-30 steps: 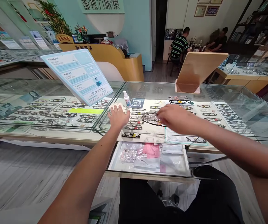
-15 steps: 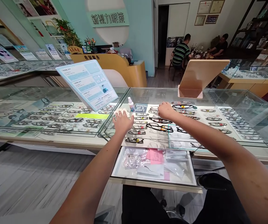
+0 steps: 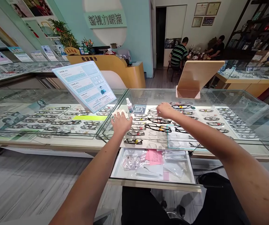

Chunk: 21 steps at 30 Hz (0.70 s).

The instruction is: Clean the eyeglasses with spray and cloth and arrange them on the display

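Observation:
My left hand (image 3: pixel 121 124) lies with fingers spread over a crumpled whitish cloth (image 3: pixel 120 113) on the glass counter. Just beyond its fingertips stands a small white spray bottle (image 3: pixel 129 106). My right hand (image 3: pixel 164 110) is closed, its fingers curled down toward the glass; what they hold, if anything, is hidden. Near it, on my side, are black-framed eyeglasses (image 3: pixel 159 120) and a larger black pair (image 3: pixel 158 127). Another dark pair (image 3: pixel 182 107) sits beyond the right wrist. A dark sign with white lettering (image 3: pixel 139 108) shows between the hands.
Rows of eyeglasses fill the glass display case (image 3: pixel 249 147). An open drawer (image 3: pixel 192 170) with plastic bags and pink papers juts out above my legs. A tilted blue-white notice board (image 3: pixel 85 86) stands left, a wooden-backed mirror or stand (image 3: pixel 193 76) right. Two people sit at a table behind.
The view has shifted slightly, so everything sits a little further left. Both hands keep nearly the same pose and place on the counter.

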Each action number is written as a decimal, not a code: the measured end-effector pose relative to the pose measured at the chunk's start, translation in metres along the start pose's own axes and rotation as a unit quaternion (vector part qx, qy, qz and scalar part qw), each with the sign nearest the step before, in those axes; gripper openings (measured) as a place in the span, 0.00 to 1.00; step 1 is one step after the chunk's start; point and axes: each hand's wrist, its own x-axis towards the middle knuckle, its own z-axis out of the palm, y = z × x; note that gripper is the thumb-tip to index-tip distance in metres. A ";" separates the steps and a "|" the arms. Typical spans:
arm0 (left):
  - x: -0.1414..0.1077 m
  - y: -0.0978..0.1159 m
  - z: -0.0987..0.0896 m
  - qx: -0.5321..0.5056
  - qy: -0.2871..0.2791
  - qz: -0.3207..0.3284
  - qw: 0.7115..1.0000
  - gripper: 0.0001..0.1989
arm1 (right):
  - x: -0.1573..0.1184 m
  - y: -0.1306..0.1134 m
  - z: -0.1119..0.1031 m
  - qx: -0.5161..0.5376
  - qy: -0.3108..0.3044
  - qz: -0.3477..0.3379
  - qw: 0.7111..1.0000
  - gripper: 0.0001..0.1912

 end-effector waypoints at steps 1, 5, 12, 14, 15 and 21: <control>0.000 0.000 0.000 0.000 0.001 0.000 1.000 0.44 | -0.003 0.000 -0.001 0.002 0.006 -0.003 1.000 0.12; -0.001 0.000 0.000 0.001 -0.002 0.002 1.000 0.44 | -0.009 0.002 -0.005 0.014 0.016 -0.012 1.000 0.10; 0.000 0.000 0.000 -0.002 0.000 0.000 1.000 0.44 | -0.006 0.002 -0.005 0.024 0.004 -0.001 1.000 0.08; 0.000 -0.001 0.000 -0.003 0.001 0.003 1.000 0.44 | -0.005 0.001 -0.004 0.025 0.004 0.011 1.000 0.09; 0.000 -0.001 0.000 -0.002 0.001 0.003 1.000 0.44 | -0.004 0.000 -0.004 0.025 0.005 0.017 1.000 0.09; 0.000 0.001 0.000 0.000 0.000 -0.001 1.000 0.43 | -0.003 -0.005 -0.002 0.025 0.019 0.034 0.999 0.10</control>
